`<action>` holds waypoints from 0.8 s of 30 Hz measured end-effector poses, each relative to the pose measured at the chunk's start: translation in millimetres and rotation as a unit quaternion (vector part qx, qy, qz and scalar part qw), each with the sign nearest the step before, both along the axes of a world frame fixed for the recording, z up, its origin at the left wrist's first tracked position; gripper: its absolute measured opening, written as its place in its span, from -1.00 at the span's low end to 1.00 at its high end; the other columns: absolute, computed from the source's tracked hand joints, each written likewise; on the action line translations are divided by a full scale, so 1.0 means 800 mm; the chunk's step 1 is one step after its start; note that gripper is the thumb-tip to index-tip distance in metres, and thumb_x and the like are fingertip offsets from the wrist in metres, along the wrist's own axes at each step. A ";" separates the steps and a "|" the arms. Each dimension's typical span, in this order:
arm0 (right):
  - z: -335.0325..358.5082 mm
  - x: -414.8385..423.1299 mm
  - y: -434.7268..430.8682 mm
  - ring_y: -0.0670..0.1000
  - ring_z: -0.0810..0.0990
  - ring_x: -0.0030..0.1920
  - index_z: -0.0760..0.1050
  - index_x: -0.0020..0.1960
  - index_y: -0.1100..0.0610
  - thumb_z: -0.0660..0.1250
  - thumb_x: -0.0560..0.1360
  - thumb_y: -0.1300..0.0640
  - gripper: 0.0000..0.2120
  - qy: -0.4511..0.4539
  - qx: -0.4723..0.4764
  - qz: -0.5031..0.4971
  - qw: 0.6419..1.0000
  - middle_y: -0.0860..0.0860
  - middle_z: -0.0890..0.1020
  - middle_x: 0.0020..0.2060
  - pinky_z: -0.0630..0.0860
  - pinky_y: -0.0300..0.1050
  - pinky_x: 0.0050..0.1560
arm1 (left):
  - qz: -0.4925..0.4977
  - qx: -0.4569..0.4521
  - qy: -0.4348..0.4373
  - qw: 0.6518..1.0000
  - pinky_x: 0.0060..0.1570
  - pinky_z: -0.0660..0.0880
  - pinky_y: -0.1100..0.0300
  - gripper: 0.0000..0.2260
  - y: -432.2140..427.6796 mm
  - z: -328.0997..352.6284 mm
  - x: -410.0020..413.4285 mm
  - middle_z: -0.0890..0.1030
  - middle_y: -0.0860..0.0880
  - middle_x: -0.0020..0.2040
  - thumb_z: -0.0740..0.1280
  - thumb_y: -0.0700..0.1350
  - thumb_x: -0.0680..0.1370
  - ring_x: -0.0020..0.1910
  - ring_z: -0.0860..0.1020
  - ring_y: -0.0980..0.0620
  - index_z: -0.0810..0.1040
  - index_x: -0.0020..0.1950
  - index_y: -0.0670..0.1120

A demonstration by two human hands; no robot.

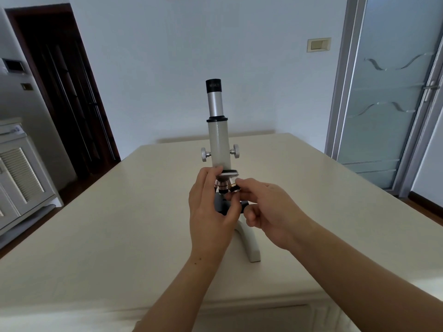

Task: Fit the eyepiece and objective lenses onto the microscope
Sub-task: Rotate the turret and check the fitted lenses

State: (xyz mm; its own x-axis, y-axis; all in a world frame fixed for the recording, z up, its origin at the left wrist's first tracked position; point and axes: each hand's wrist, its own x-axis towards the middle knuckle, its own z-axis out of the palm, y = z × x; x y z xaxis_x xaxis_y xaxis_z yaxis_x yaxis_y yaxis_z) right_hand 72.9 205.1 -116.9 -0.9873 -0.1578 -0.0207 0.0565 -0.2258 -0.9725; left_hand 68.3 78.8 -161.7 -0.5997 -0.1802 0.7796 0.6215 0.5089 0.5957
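Black eyepiece sits fitted. Right hand pinches a brass-and-black objective lens at the silver nosepiece of the white microscope; left hand grips that nosepiece. Next, I judge: thread it squarely.

Off-white enamel on the microscope body and foot; black eyepiece collar with faint pale lettering over a silver-grey tube. Silver, ridged focus knobs; black stage. Brass-gold and black bands on the objective lens. Plain cream table, pale bluish-white wall, dark brown door, white louvred cabinet, cream wall switch, frosted glass door with wavy silvery streaks in a grey frame
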 end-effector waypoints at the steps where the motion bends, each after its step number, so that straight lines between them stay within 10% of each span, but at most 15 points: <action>1: 0.001 0.000 0.000 -0.05 0.36 -0.60 0.70 0.00 0.17 0.37 0.60 0.04 -0.78 -0.001 -0.001 0.002 1.000 0.12 0.79 -0.09 0.39 -0.21 -0.49 | 0.000 0.001 -0.001 1.000 0.24 0.46 0.00 -0.52 0.000 0.000 0.000 0.50 -0.04 0.34 0.43 -0.26 0.49 0.31 0.49 -0.13 0.46 0.39 -0.06; 24: 0.003 0.002 0.002 -0.03 0.41 -0.61 0.68 0.08 0.21 0.30 0.63 0.02 -0.71 0.015 0.012 0.015 1.000 0.14 0.77 -0.13 0.40 -0.20 -0.53 | -0.006 -0.006 0.013 1.000 0.21 0.47 -0.04 -0.54 0.000 0.000 -0.002 0.52 0.00 0.27 0.42 -0.29 0.49 0.24 0.51 -0.09 0.47 0.36 -0.05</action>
